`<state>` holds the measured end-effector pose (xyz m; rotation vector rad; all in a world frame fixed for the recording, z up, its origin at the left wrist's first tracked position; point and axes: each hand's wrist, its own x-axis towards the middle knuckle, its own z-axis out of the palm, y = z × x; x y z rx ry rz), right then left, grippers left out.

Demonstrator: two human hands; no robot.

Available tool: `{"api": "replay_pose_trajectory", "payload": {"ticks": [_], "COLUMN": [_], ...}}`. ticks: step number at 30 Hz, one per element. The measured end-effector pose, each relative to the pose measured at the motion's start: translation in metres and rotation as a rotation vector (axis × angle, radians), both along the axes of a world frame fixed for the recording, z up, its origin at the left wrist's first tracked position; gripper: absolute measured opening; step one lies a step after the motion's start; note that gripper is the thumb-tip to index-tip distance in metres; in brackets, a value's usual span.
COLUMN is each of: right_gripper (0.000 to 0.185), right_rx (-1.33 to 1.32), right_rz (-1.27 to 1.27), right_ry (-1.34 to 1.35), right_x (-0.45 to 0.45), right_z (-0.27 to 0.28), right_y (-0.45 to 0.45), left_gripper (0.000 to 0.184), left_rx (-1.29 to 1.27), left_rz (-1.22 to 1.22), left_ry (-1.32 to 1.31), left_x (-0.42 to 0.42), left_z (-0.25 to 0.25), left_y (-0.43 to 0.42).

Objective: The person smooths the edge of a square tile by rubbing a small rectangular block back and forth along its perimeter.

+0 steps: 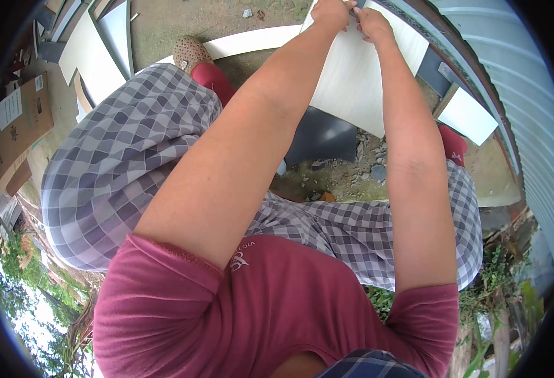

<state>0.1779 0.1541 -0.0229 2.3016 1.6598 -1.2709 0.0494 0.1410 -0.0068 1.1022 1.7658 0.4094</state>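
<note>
Both arms stretch forward to the top edge of the view, over a pale wood-grain board lying on the ground between my legs. My left hand is closed, its fingertips meeting a small dark object whose kind I cannot make out. Close beside it, my right hand has its fingers curled in at the same dark object. Part of what the hands grip is cut off by the frame edge. Under the board's near end lies a dark grey sheet.
A curved white strip runs past my shoe. White panels and a cardboard box are at the left. To the right are a white offcut and a corrugated metal wall. Gravel covers the ground nearby.
</note>
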Motion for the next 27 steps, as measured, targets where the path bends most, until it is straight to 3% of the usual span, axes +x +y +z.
{"api": "replay_pose_trajectory", "payload": {"ticks": [3, 6, 17, 27], "right_gripper": [0.041, 0.041, 0.045, 0.038], "right_rx": [0.004, -0.034, -0.026, 0.037], "right_rz": [0.107, 0.116, 0.078, 0.100], "right_ry": [-0.200, -0.205, -0.157, -0.167], "right_x": [-0.007, -0.006, 0.004, -0.010], "right_z": [0.007, 0.014, 0.013, 0.021], "right_y": [-0.010, -0.035, -0.166, -0.254], "left_gripper": [0.044, 0.048, 0.048, 0.044], "left_rx": [0.116, -0.087, -0.029, -0.148], "left_rz": [-0.013, -0.115, -0.165, -0.100], "left_ry": [0.090, 0.066, 0.084, -0.014], "left_x": [0.004, 0.002, 0.010, -0.004], "left_z": [-0.007, 0.008, 0.001, 0.018], "left_y": [-0.012, -0.031, -0.153, -0.231]}}
